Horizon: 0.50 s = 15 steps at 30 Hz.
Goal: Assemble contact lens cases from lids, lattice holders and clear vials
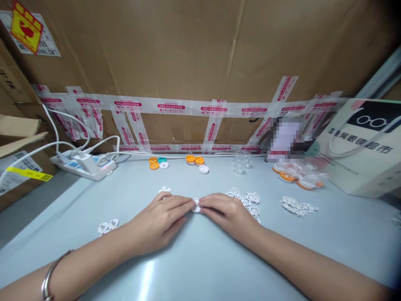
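Observation:
My left hand (166, 213) and my right hand (224, 209) meet at the middle of the table, fingertips closed from both sides on a small round white plastic part (196, 206). Fingers cover part of it, so its exact shape is unclear. Just beyond my left hand lie small white pieces (165, 189). Behind and beside my right hand spreads a pile of white openwork plastic pieces (247, 201), partly hidden by that hand. White discs with upright stems (108, 225) rest left of my left forearm.
Orange, teal and white round caps (154, 166) and another small cap group (194, 159) sit toward the back. Clear plastic cups (242, 161) stand right of them. At right are orange-based clear pieces (300, 175), white openwork pieces (297, 207) and a paper bag (357, 167); a power strip (84, 163) lies left.

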{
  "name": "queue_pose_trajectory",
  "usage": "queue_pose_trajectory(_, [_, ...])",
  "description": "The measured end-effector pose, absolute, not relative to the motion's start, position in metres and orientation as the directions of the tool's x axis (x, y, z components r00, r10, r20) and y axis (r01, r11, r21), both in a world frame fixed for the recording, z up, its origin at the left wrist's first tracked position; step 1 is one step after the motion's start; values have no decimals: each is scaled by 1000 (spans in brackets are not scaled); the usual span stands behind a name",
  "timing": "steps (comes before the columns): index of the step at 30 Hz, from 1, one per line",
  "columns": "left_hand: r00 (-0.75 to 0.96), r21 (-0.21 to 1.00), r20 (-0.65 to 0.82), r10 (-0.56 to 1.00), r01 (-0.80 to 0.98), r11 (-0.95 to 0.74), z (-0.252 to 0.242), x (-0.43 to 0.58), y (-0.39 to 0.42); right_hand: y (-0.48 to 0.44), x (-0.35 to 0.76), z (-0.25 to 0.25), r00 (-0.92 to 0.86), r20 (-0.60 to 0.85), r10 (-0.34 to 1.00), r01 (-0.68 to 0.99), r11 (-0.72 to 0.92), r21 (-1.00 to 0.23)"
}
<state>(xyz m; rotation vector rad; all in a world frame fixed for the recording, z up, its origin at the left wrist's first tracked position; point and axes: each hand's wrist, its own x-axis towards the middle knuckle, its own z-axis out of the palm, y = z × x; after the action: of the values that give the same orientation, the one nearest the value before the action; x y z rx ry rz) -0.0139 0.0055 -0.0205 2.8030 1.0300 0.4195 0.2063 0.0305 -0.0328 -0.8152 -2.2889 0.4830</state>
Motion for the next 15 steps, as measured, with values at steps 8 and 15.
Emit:
queue_pose_trajectory(8, [716, 249, 228, 660, 612, -750, -19, -12, 7, 30, 206, -32, -581, 456, 675, 444, 732, -517])
queue_pose_trajectory(15, [724, 195, 256, 641, 610, -768, -21, -12, 6, 30, 206, -35, -600, 482, 639, 439, 766, -470])
